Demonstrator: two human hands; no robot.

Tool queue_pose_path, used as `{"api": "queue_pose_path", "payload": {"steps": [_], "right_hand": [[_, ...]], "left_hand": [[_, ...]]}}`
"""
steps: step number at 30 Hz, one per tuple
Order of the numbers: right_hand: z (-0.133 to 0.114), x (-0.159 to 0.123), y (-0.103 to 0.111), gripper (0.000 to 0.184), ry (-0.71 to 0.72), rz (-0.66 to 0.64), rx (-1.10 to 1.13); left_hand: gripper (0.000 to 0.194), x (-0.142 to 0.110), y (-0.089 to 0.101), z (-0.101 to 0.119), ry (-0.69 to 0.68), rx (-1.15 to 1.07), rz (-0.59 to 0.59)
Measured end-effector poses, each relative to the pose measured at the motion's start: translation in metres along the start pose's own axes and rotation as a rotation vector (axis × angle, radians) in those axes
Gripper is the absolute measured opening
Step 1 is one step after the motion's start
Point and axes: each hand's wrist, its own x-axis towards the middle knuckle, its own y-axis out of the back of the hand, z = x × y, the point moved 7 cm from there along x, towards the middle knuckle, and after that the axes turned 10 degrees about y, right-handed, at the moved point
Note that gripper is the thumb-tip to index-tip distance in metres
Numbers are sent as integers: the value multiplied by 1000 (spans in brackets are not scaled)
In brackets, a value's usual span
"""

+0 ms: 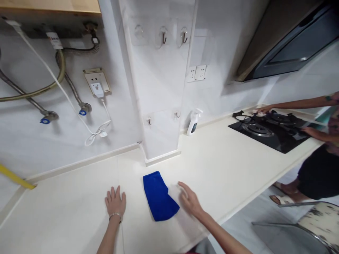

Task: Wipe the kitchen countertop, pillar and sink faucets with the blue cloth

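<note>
A folded blue cloth (158,199) lies flat on the pale countertop (209,169), between my two hands. To its left my left hand (116,203), with a bracelet at the wrist, rests on the counter, fingers spread and nothing under them that I can see. My right hand (190,200) hovers just right of the cloth, apart from it, slightly blurred. Its fingers are stretched out and hold nothing.
A white spray bottle (194,122) stands by the wall, right of the pillar (159,84). Farther right, another person's hand (265,109) holds a pale cloth at the black gas hob (270,130). A chair (317,225) stands below the counter edge. A yellow pipe (17,177) enters the counter at left.
</note>
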Motion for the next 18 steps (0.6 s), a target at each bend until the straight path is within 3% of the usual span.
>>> {"api": "queue_pose_path", "payload": {"steps": [2, 4, 7, 10, 14, 16, 18], "right_hand": [[28, -25, 40, 46, 26, 64, -157], [49, -45, 69, 44, 48, 81, -294], [68, -58, 93, 42, 68, 67, -457], [77, -55, 105, 41, 73, 50, -553], [66, -47, 106, 40, 99, 7, -528], [46, -44, 89, 41, 132, -54, -456], [15, -44, 57, 43, 215, -134, -365]], "left_hand": [[59, -4, 1, 18, -37, -28, -19], [54, -18, -4, 55, -187, -49, -40], [51, -61, -24, 126, -508, -115, -98], [50, -100, -51, 167, -577, -117, -146], [54, -119, -65, 172, -606, -104, -69], [52, -117, -64, 165, -629, -98, -47], [52, -111, -63, 160, -640, -89, -64]]}}
